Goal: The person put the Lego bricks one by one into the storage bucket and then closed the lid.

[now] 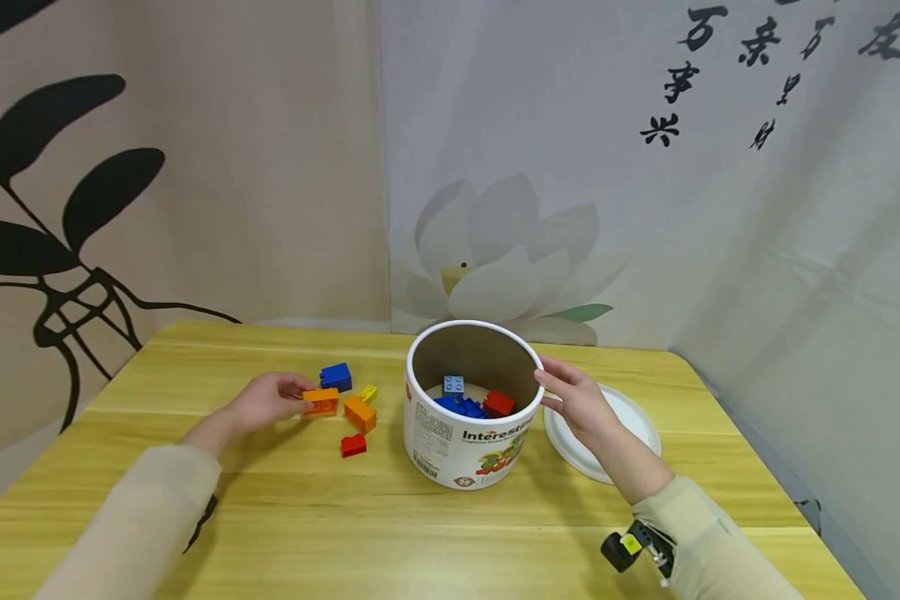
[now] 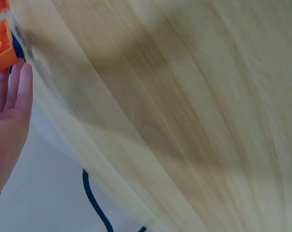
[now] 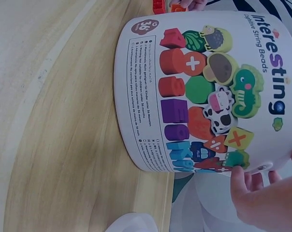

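Observation:
My left hand point(image 1: 270, 397) pinches an orange toy brick point(image 1: 320, 403) over the table's left half. In the left wrist view, that brick point(image 2: 0, 48) shows its hollow underside against the fingers. Close by lie a blue brick point(image 1: 336, 377), a small yellow brick point(image 1: 368, 393), a second orange brick point(image 1: 360, 414) and a red brick point(image 1: 353, 446). My right hand point(image 1: 576, 395) holds a white round bucket point(image 1: 435, 446) at its right side, near the rim. Inside the bucket are a light blue brick point(image 1: 453, 385), dark blue bricks point(image 1: 461, 407) and a red brick point(image 1: 499, 404).
A white round lid point(image 1: 637, 425) lies flat on the wooden table point(image 1: 390, 542), right of the bucket and partly behind the right hand. Printed curtains point(image 1: 285, 167) hang behind the table. A small camera point(image 1: 621, 550) is strapped to the right wrist.

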Motion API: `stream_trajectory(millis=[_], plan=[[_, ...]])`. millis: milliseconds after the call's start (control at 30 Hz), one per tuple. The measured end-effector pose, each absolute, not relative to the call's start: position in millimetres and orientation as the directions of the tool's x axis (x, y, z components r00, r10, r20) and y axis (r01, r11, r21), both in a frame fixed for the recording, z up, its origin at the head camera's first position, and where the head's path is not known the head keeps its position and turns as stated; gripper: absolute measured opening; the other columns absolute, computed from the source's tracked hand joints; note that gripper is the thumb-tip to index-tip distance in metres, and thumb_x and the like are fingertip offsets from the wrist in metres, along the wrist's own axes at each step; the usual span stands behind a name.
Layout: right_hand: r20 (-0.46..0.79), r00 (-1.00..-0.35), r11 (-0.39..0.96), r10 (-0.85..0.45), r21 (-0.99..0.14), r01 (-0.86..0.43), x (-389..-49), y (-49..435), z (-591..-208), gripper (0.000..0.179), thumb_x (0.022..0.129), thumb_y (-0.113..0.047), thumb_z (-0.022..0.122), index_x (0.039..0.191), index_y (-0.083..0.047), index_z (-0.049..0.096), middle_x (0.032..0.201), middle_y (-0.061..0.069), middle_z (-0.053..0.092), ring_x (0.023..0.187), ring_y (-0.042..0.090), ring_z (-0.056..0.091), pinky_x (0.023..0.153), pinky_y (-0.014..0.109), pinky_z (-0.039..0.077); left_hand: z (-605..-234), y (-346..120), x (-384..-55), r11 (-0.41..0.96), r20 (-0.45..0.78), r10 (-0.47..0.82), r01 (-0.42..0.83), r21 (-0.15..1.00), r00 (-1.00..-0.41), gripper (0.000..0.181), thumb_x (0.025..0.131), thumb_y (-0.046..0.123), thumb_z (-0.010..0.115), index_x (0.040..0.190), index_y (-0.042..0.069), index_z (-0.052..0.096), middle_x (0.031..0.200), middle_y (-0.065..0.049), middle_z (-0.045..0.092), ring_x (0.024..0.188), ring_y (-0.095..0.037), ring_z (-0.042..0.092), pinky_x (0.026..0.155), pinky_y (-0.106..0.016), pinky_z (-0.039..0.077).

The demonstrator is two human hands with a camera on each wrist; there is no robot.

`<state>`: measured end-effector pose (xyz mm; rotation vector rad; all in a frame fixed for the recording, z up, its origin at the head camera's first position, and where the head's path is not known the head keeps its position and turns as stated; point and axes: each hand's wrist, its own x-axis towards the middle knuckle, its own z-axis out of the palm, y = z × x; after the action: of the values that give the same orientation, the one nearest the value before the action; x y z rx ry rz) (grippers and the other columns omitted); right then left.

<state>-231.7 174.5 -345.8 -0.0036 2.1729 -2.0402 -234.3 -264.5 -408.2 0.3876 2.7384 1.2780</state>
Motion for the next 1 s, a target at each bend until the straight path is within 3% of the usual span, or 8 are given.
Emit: stream_trajectory(millis=[233, 633, 1000], plan=[[-0.117, -0.987, 0.069, -0.112, -0.992, 0.110, -232, 175, -345, 0.050, 0.095, -0.014, 0.052, 0.140, 0.002, 0.037, 0.140, 0.018, 0.041, 0.102, 0.005, 0.054, 0.081, 0.018, 0.048, -392, -269, -230, 0.644, -0.051, 0.203, 0.094, 0.759, -0.978, 0.037, 0.087, 0.021, 0.065, 0.115, -0.003, 0.059, 0.112, -0.020, 0.061, 0.095, -0.024, 0.061, 0.079, -0.035, 0.053], [-0.117, -0.986, 0.086, -0.121, -0.990, 0.107, -232, 176, -344, 0.051, 0.095, -0.017, 0.053, 0.141, 0.002, 0.037, 0.139, 0.016, 0.042, 0.096, 0.000, 0.054, 0.081, 0.018, 0.048, -354, -270, -230, 0.658, 0.003, 0.191, 0.130, 0.742, -0.982, 0.043, 0.088, 0.027, 0.064, 0.120, -0.003, 0.057, 0.114, -0.022, 0.062, 0.097, -0.027, 0.060, 0.084, -0.043, 0.051], [-0.122, -0.985, 0.076, -0.119, -0.991, 0.114, -231, 175, -345, 0.051, 0.095, -0.015, 0.053, 0.140, 0.002, 0.037, 0.133, 0.011, 0.048, 0.097, 0.001, 0.055, 0.081, 0.018, 0.048, -321, -261, -233, 0.662, 0.048, 0.199, 0.170, 0.730, -0.979, 0.040, 0.089, 0.032, 0.063, 0.117, 0.004, 0.060, 0.114, -0.017, 0.062, 0.099, -0.027, 0.059, 0.085, -0.042, 0.050]])
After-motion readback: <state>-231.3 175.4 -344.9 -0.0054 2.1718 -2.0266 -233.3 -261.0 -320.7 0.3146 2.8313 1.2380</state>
